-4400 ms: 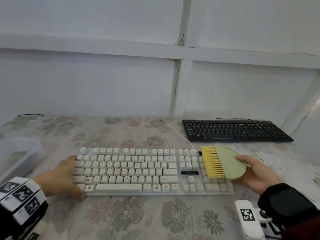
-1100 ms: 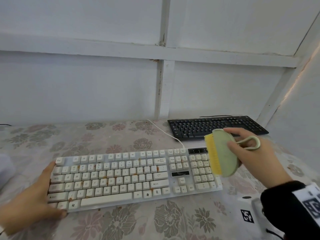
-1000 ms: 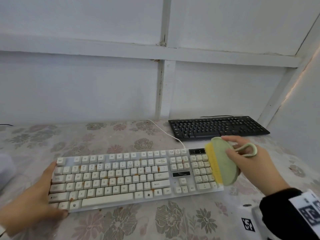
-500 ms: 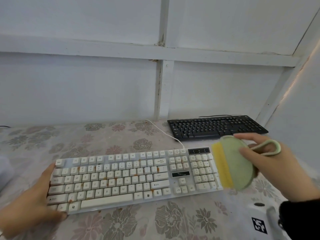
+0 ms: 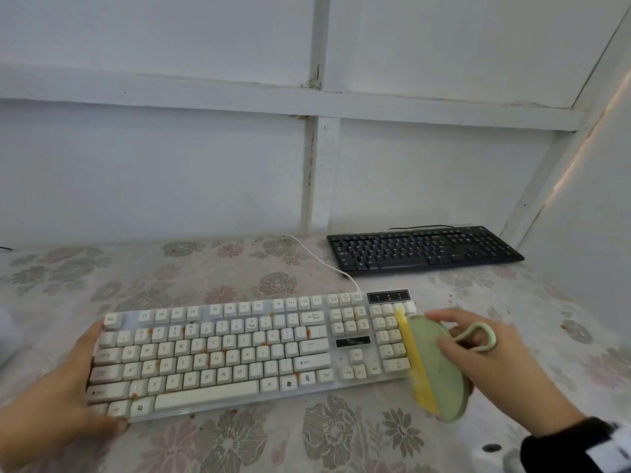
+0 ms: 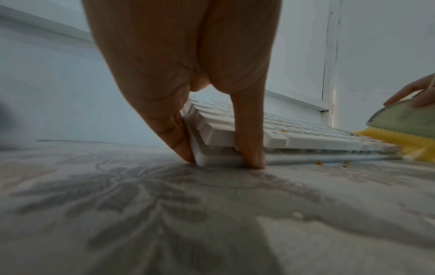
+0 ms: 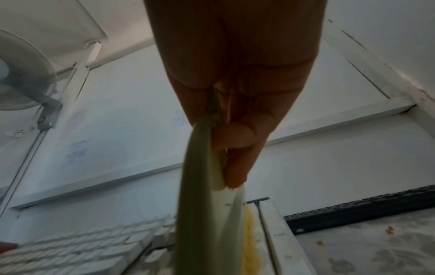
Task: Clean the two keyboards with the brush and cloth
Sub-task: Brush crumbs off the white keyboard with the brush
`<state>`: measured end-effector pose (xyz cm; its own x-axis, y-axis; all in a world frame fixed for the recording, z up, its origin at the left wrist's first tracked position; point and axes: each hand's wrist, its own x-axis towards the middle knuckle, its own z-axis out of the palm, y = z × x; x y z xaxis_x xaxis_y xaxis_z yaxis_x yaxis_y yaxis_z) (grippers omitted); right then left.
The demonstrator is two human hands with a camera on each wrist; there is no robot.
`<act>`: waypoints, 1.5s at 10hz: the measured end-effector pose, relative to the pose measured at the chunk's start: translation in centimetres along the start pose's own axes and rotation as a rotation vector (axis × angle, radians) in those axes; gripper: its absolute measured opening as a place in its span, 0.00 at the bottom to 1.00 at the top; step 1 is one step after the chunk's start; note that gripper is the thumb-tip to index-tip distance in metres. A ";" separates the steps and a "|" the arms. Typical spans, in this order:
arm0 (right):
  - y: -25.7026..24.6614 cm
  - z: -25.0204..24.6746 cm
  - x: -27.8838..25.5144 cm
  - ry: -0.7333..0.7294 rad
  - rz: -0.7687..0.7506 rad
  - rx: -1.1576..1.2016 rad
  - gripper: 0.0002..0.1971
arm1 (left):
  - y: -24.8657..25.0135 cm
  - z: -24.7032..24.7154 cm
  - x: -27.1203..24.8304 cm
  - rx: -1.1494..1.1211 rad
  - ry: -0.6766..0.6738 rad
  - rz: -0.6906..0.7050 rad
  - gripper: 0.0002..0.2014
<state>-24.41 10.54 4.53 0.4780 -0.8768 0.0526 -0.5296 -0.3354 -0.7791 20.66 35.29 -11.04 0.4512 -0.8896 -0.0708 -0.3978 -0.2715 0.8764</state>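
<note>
Yellow bristles of the green brush, pinched in the right hand, lie front-to-back across the white keyboard at its right end; its length stretches left toward the left hand gripping the opposite end.

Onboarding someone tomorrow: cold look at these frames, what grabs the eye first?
The white keyboard front and centre on the floral table cover, with orange-brown crumbs between its keys. At its numpad end the right hand holds a green brush, yellow bristles down on the keys, while the left hand grips the opposite end. The black keyboard lies behind, against the white wall.
</note>
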 end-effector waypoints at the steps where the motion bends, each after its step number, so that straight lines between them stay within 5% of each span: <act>1: -0.8 -1.2 -0.3 -0.010 0.002 0.019 0.17 | 2.3 0.4 -1.2 0.281 0.127 -0.095 0.62; 3: -2.4 -2.1 2.1 0.155 -0.119 0.091 0.16 | 3.7 0.8 -2.3 0.295 0.207 -0.031 0.66; 6: -0.1 0.7 0.8 0.030 -0.102 -0.054 0.15 | 1.2 0.1 -1.5 0.266 0.034 -0.129 0.66; 8: -0.2 -0.5 -0.5 -0.026 -0.046 -0.010 0.18 | 5.4 1.3 -2.9 0.378 0.152 -0.126 0.69; 11: -2.7 -0.9 2.4 0.155 -0.150 0.129 0.15 | 6.8 1.3 -3.1 0.341 0.100 -0.070 0.62; 15: -0.8 1.3 0.6 -0.058 -0.066 -0.046 0.16 | 7.7 1.6 -3.5 0.323 0.105 -0.095 0.62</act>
<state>-22.83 10.73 4.40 0.5521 -0.8312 0.0658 -0.5263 -0.4086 -0.7457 14.72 35.70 -4.81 0.5711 -0.8169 -0.0810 -0.5745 -0.4682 0.6714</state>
